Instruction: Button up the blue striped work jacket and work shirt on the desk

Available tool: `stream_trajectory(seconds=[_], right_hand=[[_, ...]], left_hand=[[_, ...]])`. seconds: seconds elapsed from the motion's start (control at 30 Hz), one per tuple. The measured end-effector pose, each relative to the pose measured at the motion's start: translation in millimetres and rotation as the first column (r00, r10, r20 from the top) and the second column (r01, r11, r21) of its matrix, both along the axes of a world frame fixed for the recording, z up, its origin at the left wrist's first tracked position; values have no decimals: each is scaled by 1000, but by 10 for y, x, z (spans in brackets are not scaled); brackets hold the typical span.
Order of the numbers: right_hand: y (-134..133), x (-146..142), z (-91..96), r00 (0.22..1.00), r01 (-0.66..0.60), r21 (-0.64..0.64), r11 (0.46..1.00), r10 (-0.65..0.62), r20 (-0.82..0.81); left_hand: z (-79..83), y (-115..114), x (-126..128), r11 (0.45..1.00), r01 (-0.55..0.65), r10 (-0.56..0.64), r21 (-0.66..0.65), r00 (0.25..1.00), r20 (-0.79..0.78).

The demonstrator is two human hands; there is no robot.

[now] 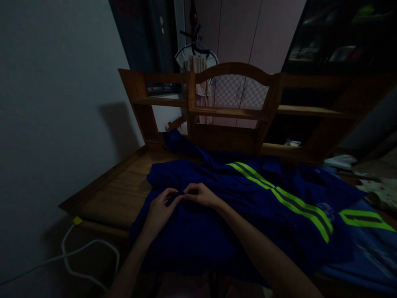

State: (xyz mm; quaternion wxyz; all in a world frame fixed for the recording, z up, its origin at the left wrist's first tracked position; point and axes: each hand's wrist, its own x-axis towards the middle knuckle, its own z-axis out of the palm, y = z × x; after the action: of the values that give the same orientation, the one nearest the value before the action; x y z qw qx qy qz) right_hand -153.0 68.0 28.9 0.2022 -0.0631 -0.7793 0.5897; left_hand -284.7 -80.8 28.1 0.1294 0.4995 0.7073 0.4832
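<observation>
A dark blue work jacket (235, 215) with bright yellow-green reflective stripes (279, 194) lies spread over a wooden surface (124, 190). My left hand (161, 209) and my right hand (201, 194) meet near the jacket's left part, fingertips almost touching. Both pinch a small fold of the blue cloth between thumb and fingers. The room is dim, so I cannot make out whether a button or fastener sits between them.
A wooden headboard-like shelf frame (229, 111) stands behind the jacket. Clothes on a hanger (198, 62) hang in front of pink cupboard doors. A grey wall (46, 103) is on the left, with a white cable (80, 252) on the floor. Cluttered items (341, 161) lie at right.
</observation>
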Motion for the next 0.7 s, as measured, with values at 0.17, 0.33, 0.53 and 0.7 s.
stream_trajectory(seconds=[0.17, 0.33, 0.53, 0.7], right_hand=[[-12, -27, -86, 1000, 26, 93, 995, -26, 2], [-27, 51, 110, 998, 66, 262, 963, -70, 8], [228, 433, 567, 945, -192, 459, 867, 38, 324], [455, 859, 596, 881, -265, 370, 891, 67, 468]], left_hand=[[-43, 24, -16, 998, -59, 59, 5, 995, -86], [6, -12, 35, 988, -152, 146, 0, 948, -282], [195, -266, -9, 989, -112, 90, -91, 970, -224], [183, -338, -27, 987, -14, -43, -158, 935, -352]])
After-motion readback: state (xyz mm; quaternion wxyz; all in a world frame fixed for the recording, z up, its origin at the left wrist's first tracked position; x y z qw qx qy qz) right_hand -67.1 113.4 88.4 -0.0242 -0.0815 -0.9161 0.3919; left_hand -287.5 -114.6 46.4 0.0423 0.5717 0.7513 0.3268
